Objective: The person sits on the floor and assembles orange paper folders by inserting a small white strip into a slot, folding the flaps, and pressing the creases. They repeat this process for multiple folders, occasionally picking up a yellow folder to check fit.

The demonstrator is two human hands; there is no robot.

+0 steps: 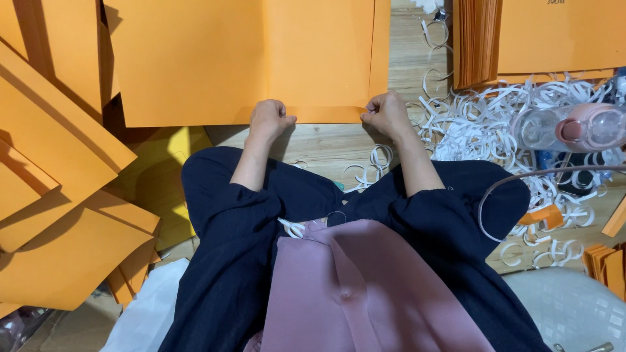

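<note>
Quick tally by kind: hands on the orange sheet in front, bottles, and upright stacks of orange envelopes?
Hands: 2, the left hand and right hand pressing the orange sheet
Clear bottle with pink cap: 1
Upright envelope stack: 1
Total: 4

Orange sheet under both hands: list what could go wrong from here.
1. Both hands, left hand and right hand, press only the near edge of the orange sheet; the far part could shift and crease crooked.
2. White paper strips lie right beside the right hand and might slip under the sheet.
3. The clear bottle lies on its side in the strips and may roll.
</note>
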